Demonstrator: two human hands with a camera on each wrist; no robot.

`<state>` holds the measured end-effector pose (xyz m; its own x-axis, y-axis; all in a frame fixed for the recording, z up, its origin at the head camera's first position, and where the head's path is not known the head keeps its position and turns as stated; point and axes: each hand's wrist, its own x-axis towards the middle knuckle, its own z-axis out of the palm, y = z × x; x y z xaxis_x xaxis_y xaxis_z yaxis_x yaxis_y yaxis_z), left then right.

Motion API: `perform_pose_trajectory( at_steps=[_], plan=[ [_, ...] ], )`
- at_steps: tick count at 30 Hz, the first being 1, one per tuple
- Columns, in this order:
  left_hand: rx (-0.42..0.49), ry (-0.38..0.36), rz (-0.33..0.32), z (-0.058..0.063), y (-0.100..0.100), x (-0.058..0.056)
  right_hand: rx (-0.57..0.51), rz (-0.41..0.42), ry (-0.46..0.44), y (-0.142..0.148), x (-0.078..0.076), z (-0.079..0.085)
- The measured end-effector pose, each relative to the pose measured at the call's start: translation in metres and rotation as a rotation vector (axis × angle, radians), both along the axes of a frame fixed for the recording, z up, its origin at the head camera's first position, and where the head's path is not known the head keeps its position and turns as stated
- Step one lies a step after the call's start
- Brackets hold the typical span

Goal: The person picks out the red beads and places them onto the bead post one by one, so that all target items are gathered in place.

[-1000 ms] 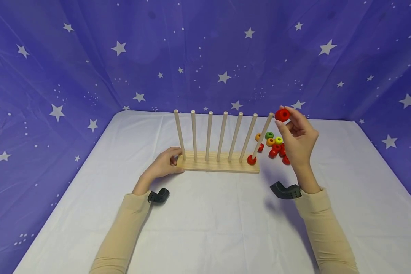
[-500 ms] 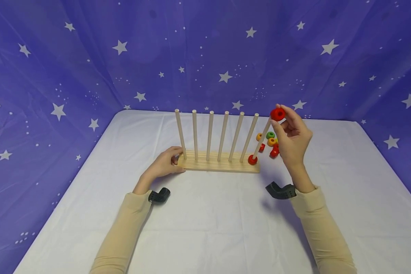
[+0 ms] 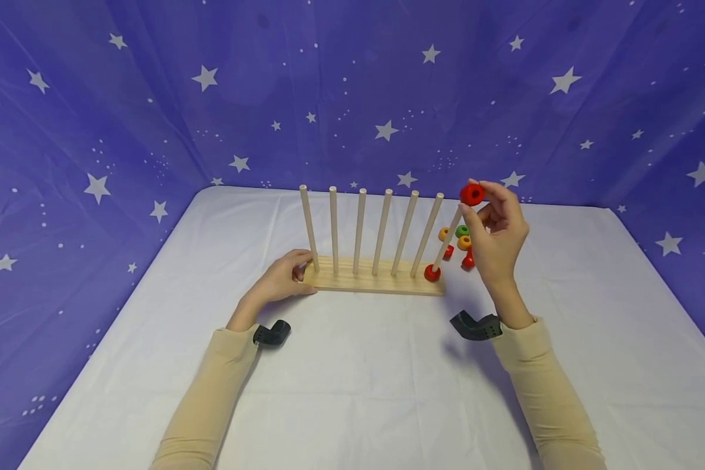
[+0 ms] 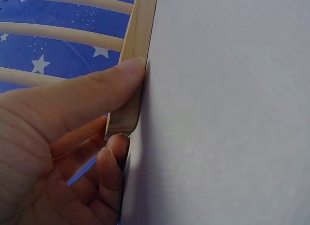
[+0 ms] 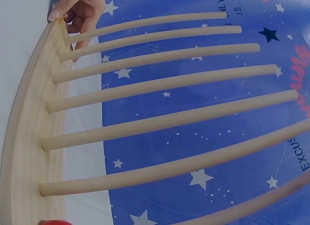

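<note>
A wooden base [image 3: 364, 281] with a row of several upright pegs [image 3: 382, 232] stands on the table. My left hand [image 3: 282, 277] grips its left end, thumb along the front edge, as the left wrist view shows up close on the base [image 4: 130, 106]. Between thumb and fingers my right hand [image 3: 499, 232] pinches a red bead [image 3: 472, 194] right at the top of the rightmost peg [image 3: 448, 238]. At the foot of that same peg sits another red bead [image 3: 432, 273]. The other pegs carry no beads.
Behind and right of the base lie loose beads: orange [image 3: 444, 234], green [image 3: 462, 231] and red [image 3: 468, 260], partly hidden by my right hand. A white cloth [image 3: 352, 391] covers the table. A blue star-patterned curtain [image 3: 352, 85] hangs behind.
My right hand has moved left with the red bead, from beside the rightmost peg to its top. My left hand stays on the base.
</note>
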<state>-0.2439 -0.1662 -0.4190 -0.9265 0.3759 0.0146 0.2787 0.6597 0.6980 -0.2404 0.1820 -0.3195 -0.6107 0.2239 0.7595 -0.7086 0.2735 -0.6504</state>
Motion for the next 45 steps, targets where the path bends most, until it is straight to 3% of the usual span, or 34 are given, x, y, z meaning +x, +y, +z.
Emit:
perform_pose_trajectory(
  at_steps=[8,17,36,45],
  plan=[
    [0.006,0.011,0.000,0.004,0.000,0.001,0.003,-0.038,-0.015,-0.002,-0.001,0.002],
    [-0.001,-0.005,-0.003,0.000,0.000,0.002,0.102,-0.087,-0.093,0.002,0.002,-0.001],
    [0.010,0.000,-0.005,0.002,0.000,0.004,0.209,-0.072,-0.162,0.013,0.002,-0.011],
    [0.007,0.000,-0.002,0.004,0.001,0.005,0.281,-0.075,-0.205,0.004,0.024,0.004]
  ],
)
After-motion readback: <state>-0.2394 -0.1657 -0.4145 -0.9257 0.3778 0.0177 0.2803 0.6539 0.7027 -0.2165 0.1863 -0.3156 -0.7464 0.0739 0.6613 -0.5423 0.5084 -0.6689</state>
